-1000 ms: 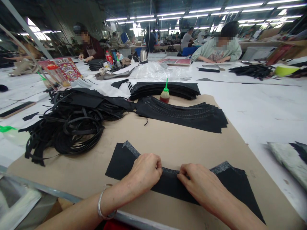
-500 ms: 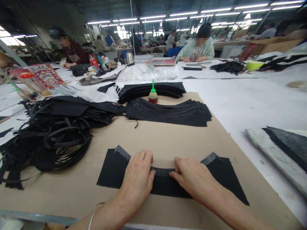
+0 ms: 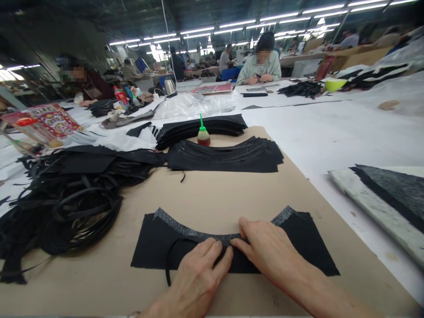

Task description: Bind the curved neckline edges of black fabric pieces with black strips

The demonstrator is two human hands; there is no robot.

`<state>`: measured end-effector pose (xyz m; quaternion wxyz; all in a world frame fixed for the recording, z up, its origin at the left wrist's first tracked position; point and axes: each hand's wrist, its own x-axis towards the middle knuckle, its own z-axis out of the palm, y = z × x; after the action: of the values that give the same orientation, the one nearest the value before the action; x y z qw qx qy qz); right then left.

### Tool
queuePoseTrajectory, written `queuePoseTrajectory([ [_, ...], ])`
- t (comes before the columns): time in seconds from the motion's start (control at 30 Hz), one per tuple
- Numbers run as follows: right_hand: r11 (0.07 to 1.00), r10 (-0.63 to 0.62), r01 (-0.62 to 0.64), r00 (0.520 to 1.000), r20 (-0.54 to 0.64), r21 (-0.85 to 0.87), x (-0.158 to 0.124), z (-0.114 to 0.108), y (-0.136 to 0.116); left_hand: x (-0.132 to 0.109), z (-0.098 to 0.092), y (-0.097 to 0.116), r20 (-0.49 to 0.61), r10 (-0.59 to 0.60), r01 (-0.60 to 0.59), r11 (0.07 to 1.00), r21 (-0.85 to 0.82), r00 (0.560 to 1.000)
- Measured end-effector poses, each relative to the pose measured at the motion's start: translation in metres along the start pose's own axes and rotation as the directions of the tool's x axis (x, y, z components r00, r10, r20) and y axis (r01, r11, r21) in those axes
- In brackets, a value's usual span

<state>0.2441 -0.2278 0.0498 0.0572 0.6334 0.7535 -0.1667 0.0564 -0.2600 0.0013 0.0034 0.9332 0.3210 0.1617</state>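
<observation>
A black fabric piece (image 3: pixel 152 247) with a concave upper edge lies flat in front of me. A speckled grey band (image 3: pixel 180 227) runs along that curve. My left hand (image 3: pixel 202 271) has its fingertips together at the middle of the curve, on a thin black strip (image 3: pixel 168 260) that loops out to the left over the piece. Right beside it, my right hand (image 3: pixel 274 247) pinches the curved edge, thumb below and curled fingers above. What lies directly under the fingertips is hidden.
Left lies a tangled heap of black strips (image 3: pixel 86 207). Beyond the work are a stack of curved black pieces (image 3: pixel 228 165), another stack (image 3: pixel 205 126) and a green-tipped bottle (image 3: pixel 203 137). A marbled slab (image 3: pixel 371 212) is at right. Co-workers sit across the table.
My left hand has left the curved edge and come down and toward my right hand. The thin black strip now shows at it. My right hand stays at the edge.
</observation>
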Motion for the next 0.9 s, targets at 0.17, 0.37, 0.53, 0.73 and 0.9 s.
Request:
queuePoseTrajectory([
  [0.17, 0.998, -0.036, 0.034, 0.999, 0.023, 0.059, 0.005, -0.004, 0.001, -0.003, 0.001, 0.002, 0.079, -0.031, 0.034, 0.999, -0.037, 0.996],
  [0.37, 0.976, -0.056, 0.037, 0.995, 0.080, 0.216, 0.012, -0.020, -0.004, -0.005, 0.000, 0.003, 0.187, -0.045, 0.056, 0.997, -0.055, 0.981],
  [0.53, 0.986, -0.019, 0.007, 0.997, 0.070, 0.164, 0.013, -0.012, 0.002, -0.007, 0.003, 0.004, 0.178, -0.055, 0.063, 0.997, -0.037, 0.983],
  [0.73, 0.994, -0.013, 0.004, 0.997, 0.078, 0.111, 0.013, -0.004, 0.006, -0.005, 0.003, 0.005, 0.170, -0.076, 0.079, 0.997, -0.009, 0.982],
  [0.9, 0.994, -0.018, 0.012, 0.998, 0.054, 0.112, 0.012, -0.005, 0.006, -0.004, 0.005, 0.007, 0.190, -0.107, 0.111, 0.994, -0.011, 0.976],
])
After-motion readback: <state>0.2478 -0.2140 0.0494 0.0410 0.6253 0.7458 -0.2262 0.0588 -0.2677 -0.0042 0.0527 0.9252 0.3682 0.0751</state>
